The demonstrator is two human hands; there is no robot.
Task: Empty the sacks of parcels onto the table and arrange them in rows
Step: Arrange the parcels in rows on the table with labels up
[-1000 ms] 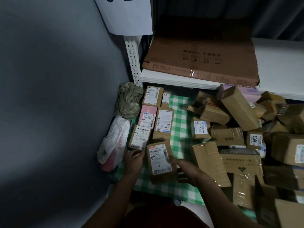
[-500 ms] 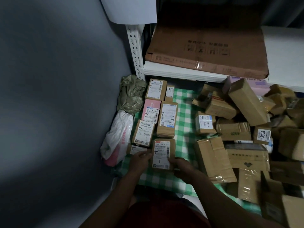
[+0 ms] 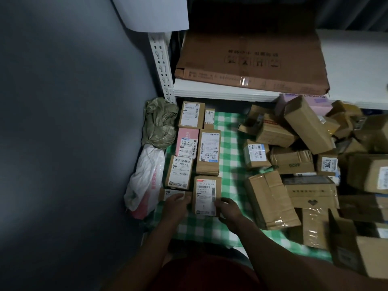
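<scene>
On the green checked tablecloth [image 3: 228, 143], labelled brown parcels lie in two short columns at the left, among them a pink parcel [image 3: 187, 141]. The nearest parcel [image 3: 206, 194], marked "1", lies flat at the front of the right column. My right hand [image 3: 228, 207] grips its right edge, thumb on the label. My left hand [image 3: 176, 204] rests with relaxed fingers on a small parcel [image 3: 171, 192] beside it, fingertips touching the "1" parcel's left edge. A loose heap of brown parcels [image 3: 304, 164] fills the right side.
A crumpled olive sack [image 3: 159, 122] and a white plastic bag [image 3: 147, 177] lie against the grey wall at the left. A white shelf [image 3: 220, 91] with a flat cardboard box [image 3: 252, 59] overhangs the back of the table.
The parcel marked "1" has been moved forward and set down flat in line behind the right column. Both hands followed it and stay at its sides.
</scene>
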